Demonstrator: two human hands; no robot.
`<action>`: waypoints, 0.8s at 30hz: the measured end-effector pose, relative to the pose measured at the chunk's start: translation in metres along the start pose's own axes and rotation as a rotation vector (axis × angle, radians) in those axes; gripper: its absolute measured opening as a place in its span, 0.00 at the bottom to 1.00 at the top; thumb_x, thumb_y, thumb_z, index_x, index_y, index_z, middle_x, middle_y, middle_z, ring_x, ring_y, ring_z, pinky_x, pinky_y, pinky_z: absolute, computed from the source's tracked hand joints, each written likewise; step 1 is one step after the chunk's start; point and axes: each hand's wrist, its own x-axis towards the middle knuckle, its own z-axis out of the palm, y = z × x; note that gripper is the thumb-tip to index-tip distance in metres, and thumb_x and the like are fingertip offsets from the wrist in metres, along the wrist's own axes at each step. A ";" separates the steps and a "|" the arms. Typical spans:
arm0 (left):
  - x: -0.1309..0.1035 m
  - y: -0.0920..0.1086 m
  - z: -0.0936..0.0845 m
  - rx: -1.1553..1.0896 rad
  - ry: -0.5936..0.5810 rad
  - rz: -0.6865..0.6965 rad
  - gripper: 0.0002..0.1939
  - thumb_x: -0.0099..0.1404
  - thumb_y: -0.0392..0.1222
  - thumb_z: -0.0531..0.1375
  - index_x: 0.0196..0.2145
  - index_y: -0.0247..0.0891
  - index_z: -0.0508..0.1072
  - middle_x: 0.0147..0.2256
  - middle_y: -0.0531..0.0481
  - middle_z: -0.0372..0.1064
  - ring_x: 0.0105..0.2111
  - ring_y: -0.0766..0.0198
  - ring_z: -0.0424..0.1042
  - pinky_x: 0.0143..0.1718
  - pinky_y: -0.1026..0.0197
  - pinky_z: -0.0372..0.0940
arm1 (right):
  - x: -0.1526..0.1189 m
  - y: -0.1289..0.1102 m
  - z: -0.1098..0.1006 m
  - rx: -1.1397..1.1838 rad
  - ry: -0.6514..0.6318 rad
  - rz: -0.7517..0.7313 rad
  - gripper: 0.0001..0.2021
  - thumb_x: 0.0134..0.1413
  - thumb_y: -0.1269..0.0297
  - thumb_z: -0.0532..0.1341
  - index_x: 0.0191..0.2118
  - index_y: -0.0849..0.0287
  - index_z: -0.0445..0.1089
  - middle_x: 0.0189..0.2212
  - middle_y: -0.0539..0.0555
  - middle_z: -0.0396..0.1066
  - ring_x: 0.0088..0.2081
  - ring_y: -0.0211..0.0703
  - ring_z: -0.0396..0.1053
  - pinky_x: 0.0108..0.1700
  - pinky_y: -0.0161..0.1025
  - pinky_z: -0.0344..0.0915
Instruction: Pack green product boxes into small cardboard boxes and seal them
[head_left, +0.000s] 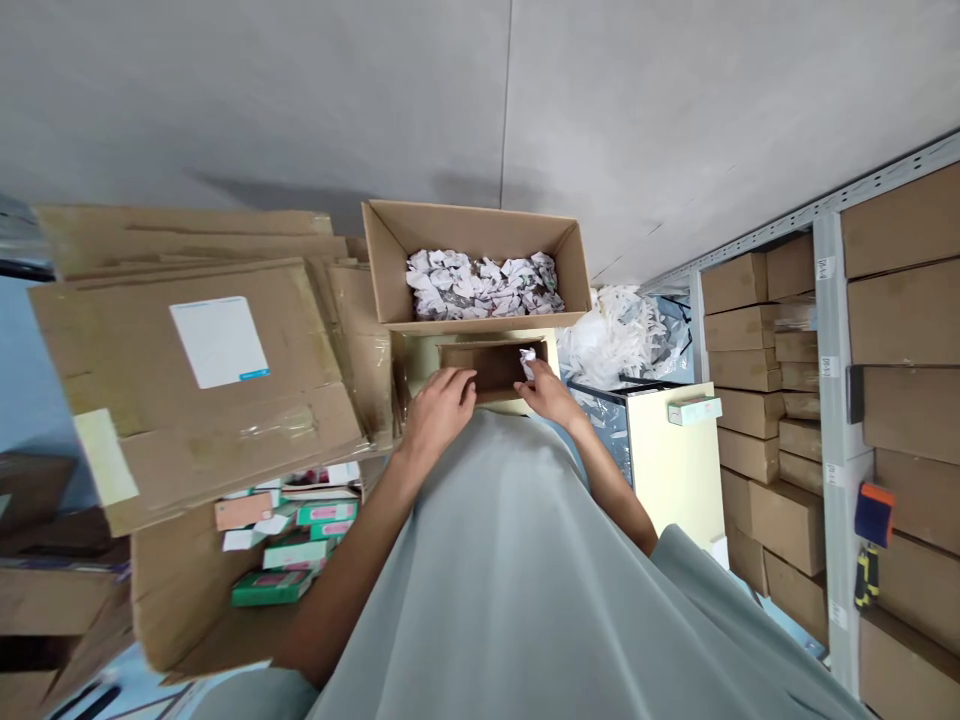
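Note:
In front of my body a small open cardboard box (pixel 491 356) stands on a pale yellow tabletop (pixel 426 352). My left hand (pixel 442 405) is at its left end, fingers bent over the near rim with no object visible in them. At the right end, my right hand (pixel 550 392) has its fingers closed around a crumpled piece of white paper (pixel 528 362), partly inside the box. Behind stands a larger open cardboard box (pixel 480 327), with many crumpled white papers (pixel 480 285) lying in it.
Flattened cardboard sheets (pixel 187 420) are stacked at left, above an open carton holding green and white small boxes (pixel 274 587). White shredded paper (pixel 619 335) fills a bag on the right. Shelves of brown cartons (pixel 791 525) line the right side; pliers (pixel 866 575) hang on the post.

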 end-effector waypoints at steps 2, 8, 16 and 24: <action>-0.006 -0.001 0.000 0.000 0.032 0.002 0.17 0.79 0.44 0.56 0.54 0.40 0.82 0.54 0.36 0.81 0.62 0.41 0.77 0.68 0.40 0.72 | -0.003 0.010 -0.004 -0.066 0.018 0.035 0.29 0.77 0.59 0.62 0.77 0.61 0.66 0.76 0.72 0.64 0.61 0.55 0.82 0.72 0.53 0.71; -0.022 -0.008 0.005 -0.055 0.103 -0.004 0.17 0.77 0.44 0.58 0.57 0.42 0.82 0.60 0.36 0.79 0.73 0.39 0.67 0.76 0.34 0.63 | 0.002 0.028 -0.008 -0.155 0.012 0.054 0.30 0.78 0.59 0.60 0.78 0.67 0.64 0.79 0.73 0.61 0.80 0.57 0.62 0.79 0.51 0.63; -0.028 -0.012 0.008 -0.085 0.131 -0.060 0.18 0.77 0.42 0.59 0.59 0.44 0.82 0.62 0.39 0.79 0.71 0.42 0.71 0.77 0.34 0.62 | -0.007 0.001 -0.021 -0.170 -0.012 0.025 0.28 0.77 0.61 0.63 0.75 0.62 0.69 0.74 0.70 0.70 0.73 0.61 0.73 0.75 0.54 0.70; -0.038 -0.006 0.004 -0.063 0.108 -0.061 0.18 0.80 0.41 0.56 0.59 0.42 0.82 0.63 0.39 0.78 0.71 0.44 0.71 0.77 0.39 0.65 | 0.052 -0.118 -0.049 -0.211 0.056 -0.384 0.16 0.81 0.63 0.60 0.65 0.56 0.78 0.58 0.60 0.84 0.60 0.53 0.83 0.68 0.47 0.73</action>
